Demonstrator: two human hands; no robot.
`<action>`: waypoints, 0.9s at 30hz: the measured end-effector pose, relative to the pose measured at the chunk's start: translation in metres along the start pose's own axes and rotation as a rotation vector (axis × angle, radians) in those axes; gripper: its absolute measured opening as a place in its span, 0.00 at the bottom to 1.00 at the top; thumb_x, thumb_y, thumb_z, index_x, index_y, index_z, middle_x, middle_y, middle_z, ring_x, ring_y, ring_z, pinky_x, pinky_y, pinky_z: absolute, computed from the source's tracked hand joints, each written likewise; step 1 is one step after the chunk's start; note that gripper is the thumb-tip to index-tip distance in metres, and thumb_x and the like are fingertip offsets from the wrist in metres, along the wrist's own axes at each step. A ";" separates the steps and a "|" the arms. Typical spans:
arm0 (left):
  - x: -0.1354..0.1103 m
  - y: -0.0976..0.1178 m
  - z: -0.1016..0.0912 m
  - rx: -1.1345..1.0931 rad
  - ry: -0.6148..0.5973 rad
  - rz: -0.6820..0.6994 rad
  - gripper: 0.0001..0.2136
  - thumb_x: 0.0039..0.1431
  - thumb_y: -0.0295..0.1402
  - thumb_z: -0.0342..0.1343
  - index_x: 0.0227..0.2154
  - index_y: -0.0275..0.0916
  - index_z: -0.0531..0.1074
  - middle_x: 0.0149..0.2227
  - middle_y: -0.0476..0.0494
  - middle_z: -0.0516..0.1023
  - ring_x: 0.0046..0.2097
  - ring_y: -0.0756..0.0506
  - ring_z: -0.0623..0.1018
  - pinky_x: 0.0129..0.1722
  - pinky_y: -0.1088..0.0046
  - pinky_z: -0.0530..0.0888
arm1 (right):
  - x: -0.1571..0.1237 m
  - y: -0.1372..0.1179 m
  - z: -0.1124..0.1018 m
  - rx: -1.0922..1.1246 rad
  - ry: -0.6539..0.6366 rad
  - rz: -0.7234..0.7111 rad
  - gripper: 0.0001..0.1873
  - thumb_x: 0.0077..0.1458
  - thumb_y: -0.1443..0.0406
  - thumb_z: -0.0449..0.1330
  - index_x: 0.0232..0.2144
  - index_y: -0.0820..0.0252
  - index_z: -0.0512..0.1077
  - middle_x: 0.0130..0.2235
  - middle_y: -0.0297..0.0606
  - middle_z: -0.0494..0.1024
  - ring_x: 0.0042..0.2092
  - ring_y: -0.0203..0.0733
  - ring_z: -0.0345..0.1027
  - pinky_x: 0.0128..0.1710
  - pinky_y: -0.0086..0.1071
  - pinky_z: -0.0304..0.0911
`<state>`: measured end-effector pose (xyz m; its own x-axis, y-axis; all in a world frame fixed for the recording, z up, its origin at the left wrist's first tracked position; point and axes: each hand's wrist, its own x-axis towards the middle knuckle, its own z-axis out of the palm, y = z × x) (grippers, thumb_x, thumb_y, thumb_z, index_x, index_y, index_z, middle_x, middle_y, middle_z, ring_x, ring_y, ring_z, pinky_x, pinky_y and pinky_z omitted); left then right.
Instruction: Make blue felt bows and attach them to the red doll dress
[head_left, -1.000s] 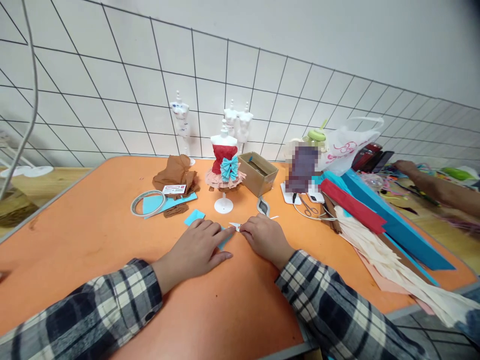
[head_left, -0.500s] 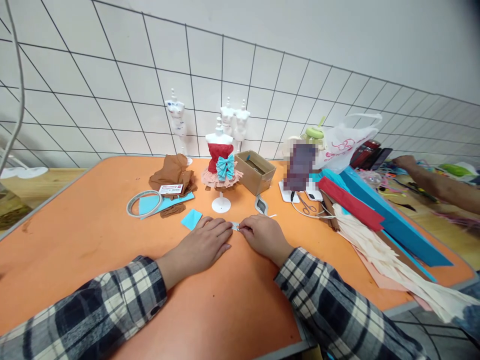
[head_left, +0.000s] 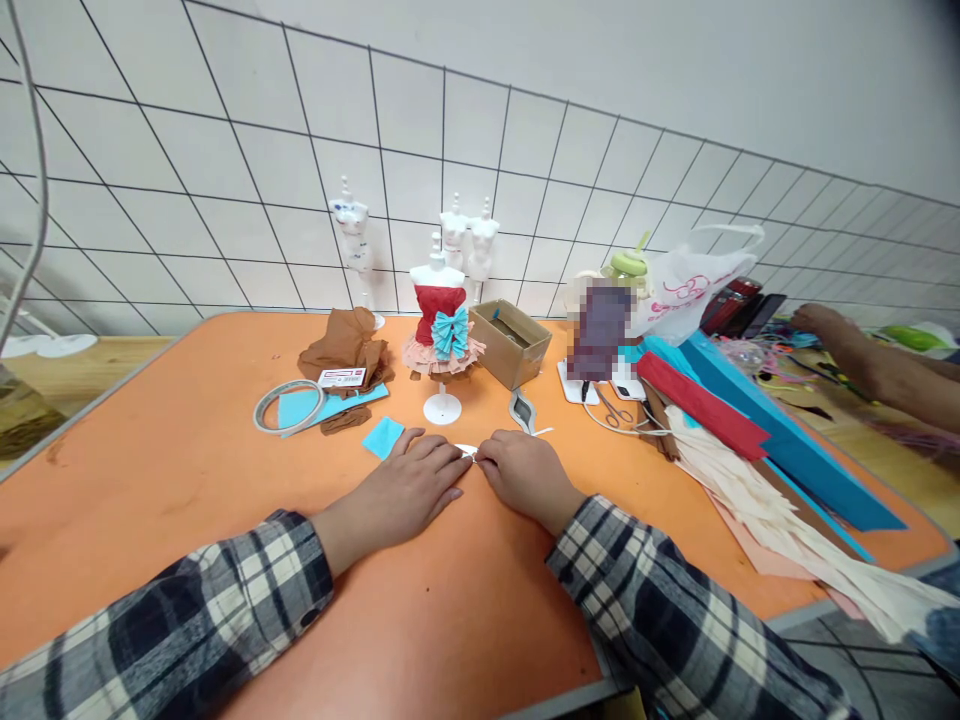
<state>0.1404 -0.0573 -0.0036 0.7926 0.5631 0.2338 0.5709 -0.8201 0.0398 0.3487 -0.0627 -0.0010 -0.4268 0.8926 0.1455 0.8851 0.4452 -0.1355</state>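
Observation:
My left hand (head_left: 420, 475) lies palm down on the orange table, fingers stretched out, with its fingertips against a small white piece (head_left: 466, 450). From the other side my right hand (head_left: 529, 472) pinches the same piece, whose kind is too small to make out. Beyond the hands stands a small dress form (head_left: 442, 407) in a red top (head_left: 429, 312), a pink ruffled skirt and a blue pleated bow (head_left: 451, 335). Touching or just behind my left fingers is a blue paper square (head_left: 383, 438). An open grey-lined pouch (head_left: 522, 411) is behind my right hand.
A tape roll (head_left: 262, 412), brown crepe material (head_left: 341, 345) and a small box (head_left: 342, 377) sit left. A cardboard box (head_left: 514, 350), scissors (head_left: 619, 412), cable, blurred phone and coloured paper strips (head_left: 701, 405) lie right. Another person's arm (head_left: 870, 355) reaches in at far right.
The white piece shows differently between my fingertips, brighter and slightly shifted. My hands have barely moved. The other person's arm at far right has shifted slightly.

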 end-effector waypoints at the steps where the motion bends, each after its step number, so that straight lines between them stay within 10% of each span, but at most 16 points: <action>1: 0.000 0.000 0.000 0.008 -0.006 -0.003 0.14 0.67 0.35 0.47 0.53 0.41 0.67 0.46 0.40 0.74 0.51 0.39 0.69 0.54 0.54 0.59 | 0.000 0.001 -0.001 0.010 -0.002 -0.001 0.12 0.63 0.64 0.52 0.37 0.56 0.76 0.36 0.37 0.78 0.41 0.41 0.70 0.35 0.31 0.56; 27: -0.003 -0.004 0.001 -0.062 0.008 -0.019 0.16 0.66 0.36 0.47 0.55 0.41 0.66 0.50 0.40 0.74 0.52 0.38 0.68 0.54 0.55 0.60 | -0.003 0.008 -0.008 0.042 -0.019 -0.025 0.12 0.64 0.62 0.54 0.38 0.53 0.78 0.40 0.37 0.77 0.44 0.41 0.67 0.40 0.32 0.58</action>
<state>0.1359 -0.0563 -0.0058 0.7800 0.5777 0.2406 0.5711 -0.8143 0.1040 0.3590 -0.0626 0.0049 -0.4528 0.8820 0.1307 0.8656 0.4700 -0.1727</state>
